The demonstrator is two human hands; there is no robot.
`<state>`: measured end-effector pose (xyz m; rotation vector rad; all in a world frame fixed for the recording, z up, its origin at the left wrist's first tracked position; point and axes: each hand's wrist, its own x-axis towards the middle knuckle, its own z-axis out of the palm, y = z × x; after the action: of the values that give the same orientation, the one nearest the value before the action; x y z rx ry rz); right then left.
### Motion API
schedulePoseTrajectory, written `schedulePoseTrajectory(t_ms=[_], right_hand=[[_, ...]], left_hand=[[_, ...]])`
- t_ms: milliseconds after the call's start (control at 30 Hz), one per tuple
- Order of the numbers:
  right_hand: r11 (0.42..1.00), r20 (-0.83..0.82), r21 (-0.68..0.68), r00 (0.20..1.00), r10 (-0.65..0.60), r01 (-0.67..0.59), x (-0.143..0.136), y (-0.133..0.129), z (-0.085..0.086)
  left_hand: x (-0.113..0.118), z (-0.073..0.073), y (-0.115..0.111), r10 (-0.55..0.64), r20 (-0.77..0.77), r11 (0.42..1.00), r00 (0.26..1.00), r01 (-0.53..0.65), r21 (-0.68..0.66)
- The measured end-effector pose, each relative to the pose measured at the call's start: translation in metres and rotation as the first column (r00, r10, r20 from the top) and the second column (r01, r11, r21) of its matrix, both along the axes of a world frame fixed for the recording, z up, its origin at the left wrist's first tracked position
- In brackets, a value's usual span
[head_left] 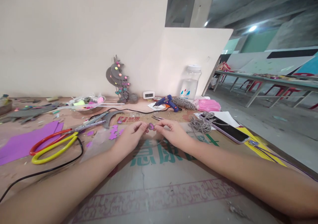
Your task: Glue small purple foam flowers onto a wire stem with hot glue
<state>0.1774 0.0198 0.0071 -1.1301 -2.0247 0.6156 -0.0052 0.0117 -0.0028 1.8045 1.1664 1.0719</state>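
Above the cardboard (149,181), my left hand (132,133) and my right hand (172,131) meet with fingertips pinched. Between them is a small purple-and-grey piece (151,126); its exact kind is too small to make out. Each hand is closed on one side of it. Several purple foam cutouts (113,131) lie just left of my left hand, beside a grey crescent (110,118). Tweezers (157,117) rest behind my fingers. To the right of my right hand is a tangle of grey yarn (202,123).
Scissors (53,146) and purple sheets (27,144) lie left, crossed by a black cord (42,173). A blue glue gun (167,102), a clock (148,95), a bottle (190,83) and a decorated grey moon ornament (118,78) stand behind. A phone (228,128) lies right.
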Motion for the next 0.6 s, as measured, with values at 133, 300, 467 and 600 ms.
schedulePoseTrajectory(t_ms=[133,300,467,600], right_hand=[[1.000,-0.007,-0.013,1.000,-0.008,0.008,0.0017,0.0010,-0.0014],[1.000,-0.019,0.006,1.000,-0.004,0.004,0.0005,-0.0007,-0.0005],[0.999,-0.039,0.013,0.998,0.051,-0.050,0.0022,-0.0002,-0.0003],[0.999,-0.081,-0.041,0.996,0.027,-0.030,0.0015,-0.0004,0.0006]], left_hand=[[0.0006,0.0008,-0.0005,0.003,0.014,1.000,1.000,-0.002,-0.032],[0.0032,0.0071,-0.0044,0.025,-0.019,1.000,1.000,-0.025,-0.012],[0.0029,0.0056,-0.0032,0.040,-0.016,0.999,0.999,-0.040,0.009],[0.0032,0.0073,-0.0049,0.036,-0.027,0.999,0.999,-0.037,-0.011]])
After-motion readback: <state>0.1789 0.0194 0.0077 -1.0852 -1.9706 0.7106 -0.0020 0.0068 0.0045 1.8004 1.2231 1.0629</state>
